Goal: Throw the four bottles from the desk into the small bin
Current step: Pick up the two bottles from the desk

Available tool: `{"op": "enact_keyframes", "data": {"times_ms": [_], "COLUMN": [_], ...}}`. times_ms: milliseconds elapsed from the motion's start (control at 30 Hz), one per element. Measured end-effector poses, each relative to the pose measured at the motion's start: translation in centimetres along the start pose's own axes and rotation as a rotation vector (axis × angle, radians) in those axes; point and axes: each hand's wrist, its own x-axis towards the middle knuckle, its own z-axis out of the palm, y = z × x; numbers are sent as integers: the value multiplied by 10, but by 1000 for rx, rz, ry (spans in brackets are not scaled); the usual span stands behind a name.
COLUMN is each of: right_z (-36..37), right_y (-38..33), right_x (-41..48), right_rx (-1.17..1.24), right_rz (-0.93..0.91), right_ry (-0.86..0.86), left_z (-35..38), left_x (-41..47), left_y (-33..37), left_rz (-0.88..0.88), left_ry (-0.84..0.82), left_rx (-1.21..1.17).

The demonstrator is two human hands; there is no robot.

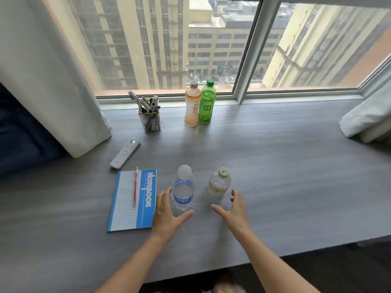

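Note:
Two bottles stand near me on the grey desk (275, 166): a clear water bottle with a blue label (183, 190) and a shorter clear bottle with a pale green cap (219, 183). My left hand (168, 212) is open, its fingers curved around the near left side of the blue-label bottle, not closed on it. My right hand (233, 208) is open just in front and to the right of the short bottle, apart from it. At the back by the window stand an orange bottle (192, 105) and a green bottle (207, 103), side by side. No bin is in view.
A blue notebook (134, 200) with a pink pen (135, 189) lies left of my left hand. A white remote (125, 153) and a pen holder (149, 116) stand further back left. Curtains hang at the left (53, 92) and right (368, 121) edges.

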Motion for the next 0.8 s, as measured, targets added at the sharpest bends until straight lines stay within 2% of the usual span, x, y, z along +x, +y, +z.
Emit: {"op": "enact_keyframes", "data": {"times_ms": [200, 467, 800], "right_z": [11, 14, -1], "right_y": [-4, -12, -8], "right_x": [30, 59, 36], "right_rx": [73, 63, 101], "right_rz": [55, -44, 1], "right_ry": [-19, 51, -16], "left_z": [8, 12, 7], "left_x": [20, 41, 48], "left_y": [4, 3, -3], "left_rz": [-36, -46, -59], "left_ry": [-6, 38, -37], "left_rx": [20, -91, -175]}}
